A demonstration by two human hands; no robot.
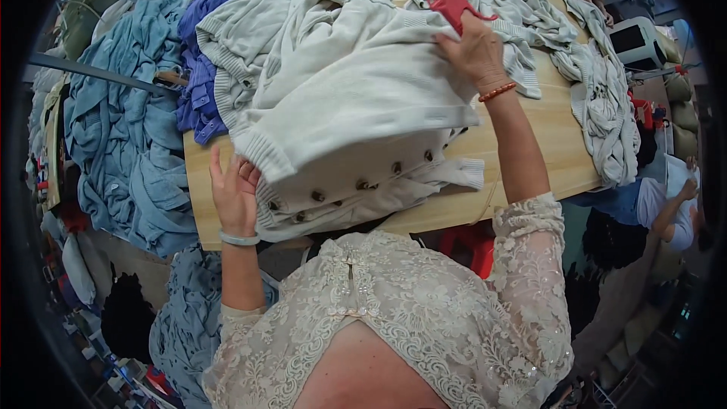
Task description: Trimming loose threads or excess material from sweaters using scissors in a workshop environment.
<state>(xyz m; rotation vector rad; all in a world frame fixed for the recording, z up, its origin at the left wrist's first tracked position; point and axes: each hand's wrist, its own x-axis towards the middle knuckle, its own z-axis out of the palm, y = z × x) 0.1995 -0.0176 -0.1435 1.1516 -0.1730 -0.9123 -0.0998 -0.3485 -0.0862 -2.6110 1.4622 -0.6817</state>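
On the table (564, 136), the cardigan (371, 83) looks soft, best gripped by its ribbing (265, 153), left hand (235, 193) spread, right hand (478, 53) clasping a tool (453, 4).

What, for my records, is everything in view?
Table: one, pale wood, centre
Cardigan: one, white, table's near side
Other knitwear: uncounted, whitish, far, right
Garment pile: one, purple, upper left
Garment heaps: two, blue, left side
Boxy machine: one, greyish, upper right
Probable stool: one, red, beside table
Other people: at least two, mixed clothing, right
Background clutter: uncounted, mixed, edges
Trigger tool: one, red, right hand
Lace top: one, cream, worn
Wristbands: two, pale left, reddish right
Left hand: one, bare, cardigan's left
Right hand: one, bare, cardigan's right
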